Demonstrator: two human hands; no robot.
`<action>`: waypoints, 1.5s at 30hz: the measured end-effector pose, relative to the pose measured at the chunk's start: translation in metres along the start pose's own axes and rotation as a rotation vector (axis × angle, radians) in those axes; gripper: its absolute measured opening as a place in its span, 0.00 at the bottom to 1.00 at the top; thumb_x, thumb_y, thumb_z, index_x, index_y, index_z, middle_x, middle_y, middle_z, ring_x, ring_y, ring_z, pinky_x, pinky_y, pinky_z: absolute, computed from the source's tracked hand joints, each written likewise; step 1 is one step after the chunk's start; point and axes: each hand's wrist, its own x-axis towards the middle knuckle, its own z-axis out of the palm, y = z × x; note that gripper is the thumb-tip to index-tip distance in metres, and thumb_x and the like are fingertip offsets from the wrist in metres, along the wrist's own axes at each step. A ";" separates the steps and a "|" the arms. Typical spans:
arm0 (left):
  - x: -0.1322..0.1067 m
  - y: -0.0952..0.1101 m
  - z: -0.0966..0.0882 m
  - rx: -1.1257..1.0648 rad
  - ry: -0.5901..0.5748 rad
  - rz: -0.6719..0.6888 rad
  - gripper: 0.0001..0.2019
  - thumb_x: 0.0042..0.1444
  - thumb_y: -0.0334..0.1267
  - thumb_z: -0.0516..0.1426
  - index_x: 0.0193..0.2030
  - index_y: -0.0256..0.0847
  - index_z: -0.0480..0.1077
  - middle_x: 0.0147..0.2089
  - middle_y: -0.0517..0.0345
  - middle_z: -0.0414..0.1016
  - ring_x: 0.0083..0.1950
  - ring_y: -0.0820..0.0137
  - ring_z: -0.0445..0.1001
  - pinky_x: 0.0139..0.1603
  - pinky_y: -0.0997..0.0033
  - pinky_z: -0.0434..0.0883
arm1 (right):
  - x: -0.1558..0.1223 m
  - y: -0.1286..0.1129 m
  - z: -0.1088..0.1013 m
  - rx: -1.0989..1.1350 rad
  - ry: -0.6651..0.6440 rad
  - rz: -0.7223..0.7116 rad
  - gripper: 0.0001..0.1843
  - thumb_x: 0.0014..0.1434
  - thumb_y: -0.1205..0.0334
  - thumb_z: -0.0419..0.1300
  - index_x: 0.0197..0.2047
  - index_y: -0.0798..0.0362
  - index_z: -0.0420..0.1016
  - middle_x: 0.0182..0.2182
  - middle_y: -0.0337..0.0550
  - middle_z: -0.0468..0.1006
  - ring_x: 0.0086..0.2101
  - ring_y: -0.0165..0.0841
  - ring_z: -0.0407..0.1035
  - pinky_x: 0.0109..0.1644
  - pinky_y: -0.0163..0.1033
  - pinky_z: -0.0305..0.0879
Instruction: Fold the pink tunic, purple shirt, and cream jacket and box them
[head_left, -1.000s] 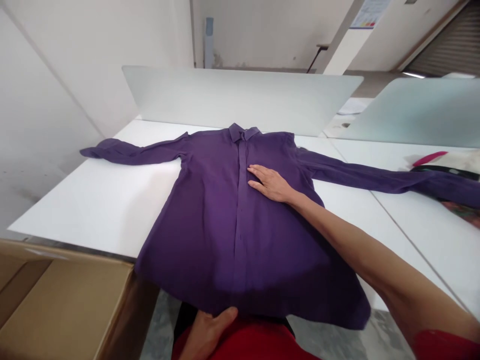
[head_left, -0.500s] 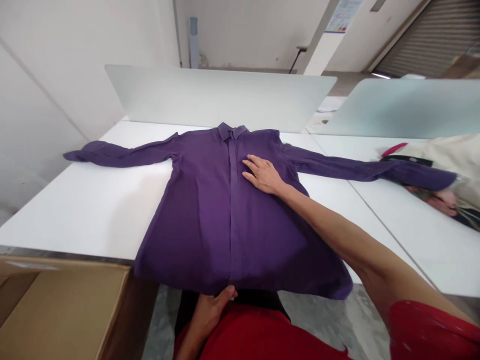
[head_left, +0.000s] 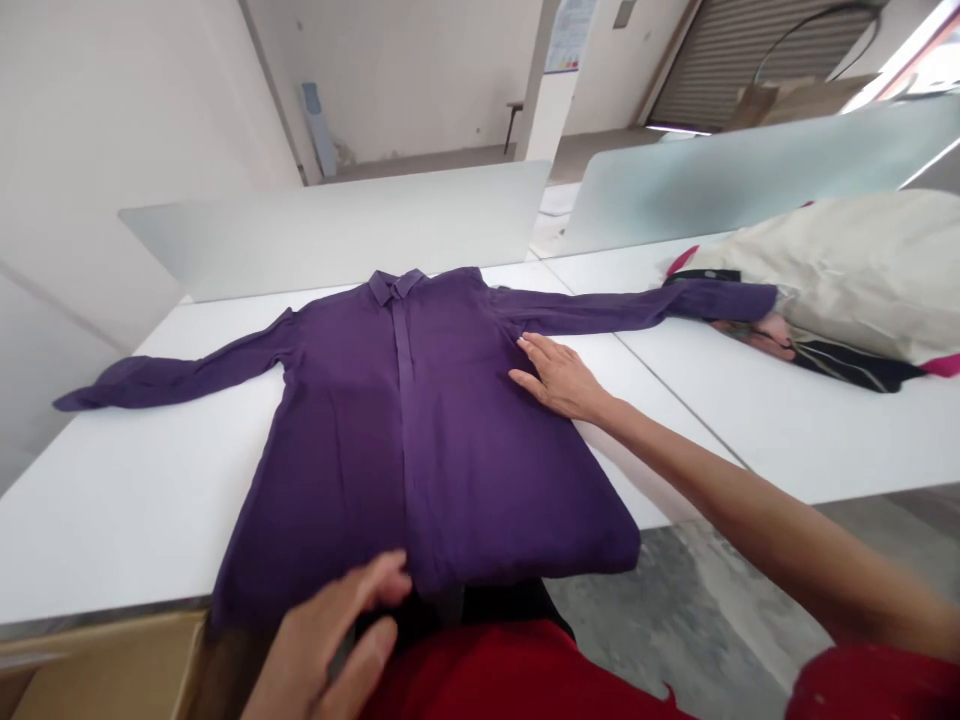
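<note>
A purple long-sleeved button shirt (head_left: 345,430) lies front up on the white table, collar at the far side and both sleeves stretched out sideways. Its hem hangs over the near table edge. My right hand (head_left: 559,378) rests with fingers spread on the shirt's right side, just below the armpit. Over the lower front, by the hem, my left hand (head_left: 330,630) is raised with thumb and fingers apart, a little blurred, and nothing shows between them. Whether its fingertips touch the cloth I cannot tell.
The white table (head_left: 97,500) has a frosted divider (head_left: 352,225) along its back. On the right a cream bundle (head_left: 862,270) with black and pink parts lies under the right cuff. A cardboard box (head_left: 112,665) stands at the near left edge.
My left hand has let go of the shirt's bottom placket, risen and opened. My right hand has slid outward from the chest to the shirt's side. The view has turned right.
</note>
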 end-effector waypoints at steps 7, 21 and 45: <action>0.199 0.069 -0.011 0.661 0.096 0.435 0.31 0.74 0.49 0.43 0.74 0.33 0.65 0.78 0.42 0.63 0.80 0.55 0.59 0.78 0.48 0.60 | -0.001 0.004 0.012 0.051 -0.077 -0.024 0.41 0.74 0.37 0.43 0.75 0.60 0.64 0.74 0.59 0.59 0.73 0.51 0.53 0.76 0.60 0.56; 0.320 0.010 -0.011 0.897 0.191 0.318 0.35 0.71 0.52 0.41 0.76 0.31 0.60 0.80 0.36 0.57 0.80 0.49 0.58 0.77 0.41 0.59 | -0.021 0.019 -0.004 0.089 -0.100 0.048 0.37 0.75 0.41 0.49 0.77 0.56 0.63 0.76 0.53 0.57 0.74 0.50 0.51 0.78 0.59 0.51; 0.318 0.016 -0.009 0.931 0.198 0.291 0.35 0.72 0.54 0.40 0.77 0.37 0.61 0.80 0.41 0.58 0.80 0.50 0.58 0.76 0.44 0.60 | 0.042 0.193 -0.081 0.345 0.357 1.222 0.11 0.69 0.59 0.60 0.37 0.57 0.77 0.29 0.48 0.79 0.36 0.34 0.75 0.53 0.42 0.69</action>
